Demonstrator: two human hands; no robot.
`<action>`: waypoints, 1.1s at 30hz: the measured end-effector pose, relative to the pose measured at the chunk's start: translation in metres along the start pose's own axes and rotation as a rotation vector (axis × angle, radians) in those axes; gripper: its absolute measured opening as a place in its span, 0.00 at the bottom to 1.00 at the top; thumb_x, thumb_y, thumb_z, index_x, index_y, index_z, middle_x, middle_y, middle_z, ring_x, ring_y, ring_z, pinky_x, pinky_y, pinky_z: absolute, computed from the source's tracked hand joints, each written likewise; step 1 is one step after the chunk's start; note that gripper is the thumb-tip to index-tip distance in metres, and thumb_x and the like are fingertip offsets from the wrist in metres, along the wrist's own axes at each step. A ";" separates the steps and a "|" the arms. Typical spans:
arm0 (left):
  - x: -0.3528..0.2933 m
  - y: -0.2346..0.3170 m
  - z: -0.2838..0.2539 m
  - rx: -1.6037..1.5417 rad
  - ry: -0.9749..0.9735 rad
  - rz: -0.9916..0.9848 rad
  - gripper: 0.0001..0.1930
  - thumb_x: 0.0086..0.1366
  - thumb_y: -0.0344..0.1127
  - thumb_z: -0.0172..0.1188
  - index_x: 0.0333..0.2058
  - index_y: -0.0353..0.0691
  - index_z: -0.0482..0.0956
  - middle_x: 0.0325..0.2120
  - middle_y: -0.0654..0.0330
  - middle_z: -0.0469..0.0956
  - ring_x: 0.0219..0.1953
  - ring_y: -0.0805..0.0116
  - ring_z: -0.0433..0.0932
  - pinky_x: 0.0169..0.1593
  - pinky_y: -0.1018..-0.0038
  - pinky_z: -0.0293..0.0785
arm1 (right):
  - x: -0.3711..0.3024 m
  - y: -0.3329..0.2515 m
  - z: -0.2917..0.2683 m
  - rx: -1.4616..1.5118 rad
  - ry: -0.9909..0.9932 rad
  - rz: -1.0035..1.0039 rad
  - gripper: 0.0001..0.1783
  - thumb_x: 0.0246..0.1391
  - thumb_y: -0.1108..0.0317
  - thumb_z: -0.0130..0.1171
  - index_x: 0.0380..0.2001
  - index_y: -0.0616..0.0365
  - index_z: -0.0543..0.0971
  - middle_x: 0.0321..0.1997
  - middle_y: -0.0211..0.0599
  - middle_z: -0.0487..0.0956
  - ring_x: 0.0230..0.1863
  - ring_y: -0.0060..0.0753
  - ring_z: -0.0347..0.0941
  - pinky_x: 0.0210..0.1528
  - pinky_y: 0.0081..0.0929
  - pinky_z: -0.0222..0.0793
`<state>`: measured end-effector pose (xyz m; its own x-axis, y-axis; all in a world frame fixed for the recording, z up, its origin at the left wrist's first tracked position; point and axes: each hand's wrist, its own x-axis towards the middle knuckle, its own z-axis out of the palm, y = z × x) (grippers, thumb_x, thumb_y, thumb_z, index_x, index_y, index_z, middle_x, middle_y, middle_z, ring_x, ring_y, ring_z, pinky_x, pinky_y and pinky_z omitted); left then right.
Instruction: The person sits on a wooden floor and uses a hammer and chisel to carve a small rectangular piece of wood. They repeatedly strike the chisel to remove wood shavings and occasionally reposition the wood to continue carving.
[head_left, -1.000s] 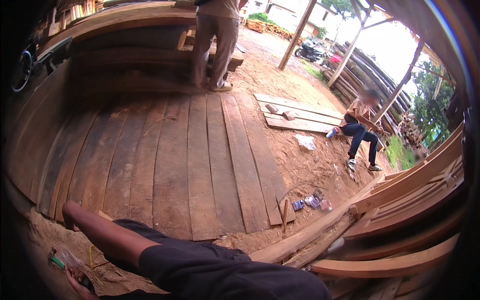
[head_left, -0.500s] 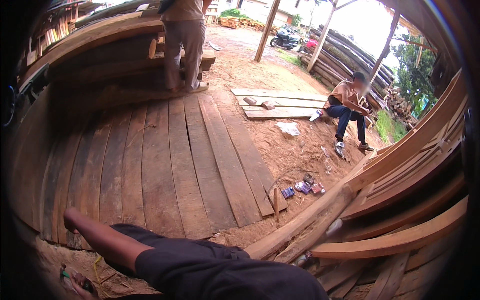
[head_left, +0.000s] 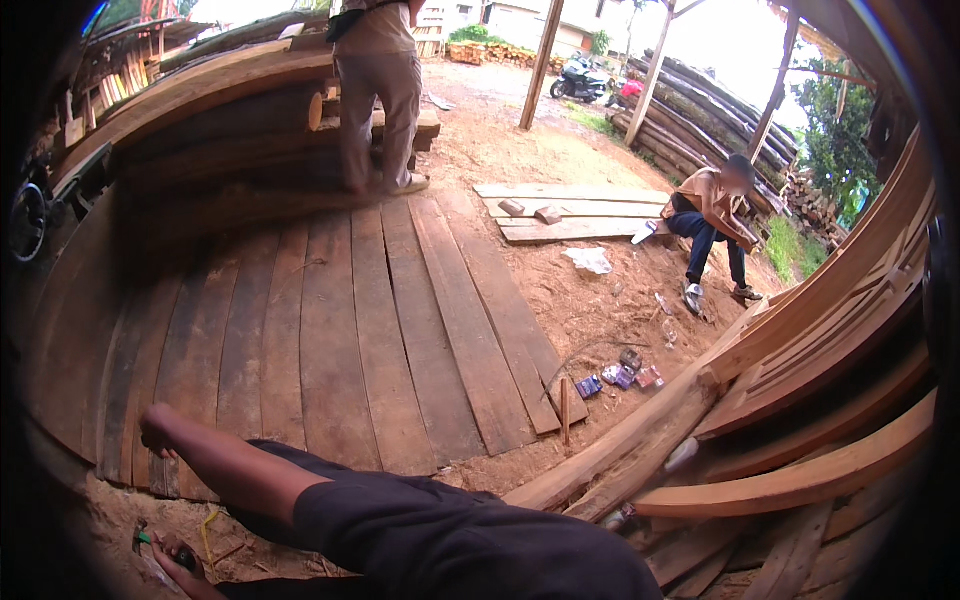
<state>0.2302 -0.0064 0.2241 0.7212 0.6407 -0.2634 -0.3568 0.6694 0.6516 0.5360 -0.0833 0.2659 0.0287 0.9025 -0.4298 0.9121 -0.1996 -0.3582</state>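
Note:
My bare right forearm reaches out to the left from a dark short sleeve. The right hand [head_left: 157, 427] hangs bent at the wrist above the edge of the dark plank floor [head_left: 335, 370]. Its fingers are mostly tucked out of sight, and I see nothing in it. In the lower left corner my left hand [head_left: 183, 574] is closed around a hammer [head_left: 145, 538] with a green and black handle and a small dark head. A thin yellow strip [head_left: 209, 532] lies on the sawdust beside that hand.
A person [head_left: 378, 100] stands by a large log [head_left: 230, 120]. Another person [head_left: 712, 215] sits near pale boards [head_left: 575, 230]. Small packets [head_left: 620, 376] and a clear plastic sheet [head_left: 590, 260] litter the ground. Curved timbers [head_left: 790, 480] and a long beam [head_left: 620, 455] are at my right.
The whole view has shifted slightly, so things appear a little farther right and lower. My left hand and the hammer have tilted slightly upward. The seated person's head is bowed lower.

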 end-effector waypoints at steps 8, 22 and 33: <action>-0.035 -0.009 0.038 0.000 0.277 0.088 0.17 0.69 0.46 0.54 0.22 0.51 0.62 0.12 0.74 0.56 0.09 0.83 0.55 0.11 0.83 0.55 | -0.028 -0.043 0.006 0.888 0.151 0.164 0.20 0.66 0.60 0.46 0.28 0.60 0.81 0.34 0.45 0.83 0.35 0.41 0.82 0.39 0.41 0.78; -0.031 0.036 0.038 0.271 0.153 -0.237 0.15 0.68 0.44 0.55 0.24 0.51 0.63 0.10 0.76 0.56 0.09 0.85 0.53 0.13 0.82 0.53 | -0.120 -0.051 -0.047 0.577 0.482 0.173 0.13 0.53 0.62 0.61 0.41 0.55 0.82 0.27 0.32 0.83 0.29 0.24 0.79 0.30 0.26 0.75; 0.024 0.084 0.071 0.959 0.086 0.047 0.19 0.72 0.54 0.48 0.40 0.43 0.71 0.14 0.76 0.57 0.11 0.87 0.55 0.15 0.83 0.57 | -0.065 0.008 -0.053 0.782 0.602 0.040 0.15 0.55 0.66 0.58 0.41 0.65 0.77 0.19 0.30 0.71 0.21 0.22 0.72 0.32 0.31 0.78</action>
<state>0.2594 0.0387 0.3233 0.6589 0.7101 -0.2482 0.2798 0.0750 0.9571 0.5635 -0.1233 0.3349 0.4547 0.8899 -0.0372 0.3852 -0.2341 -0.8926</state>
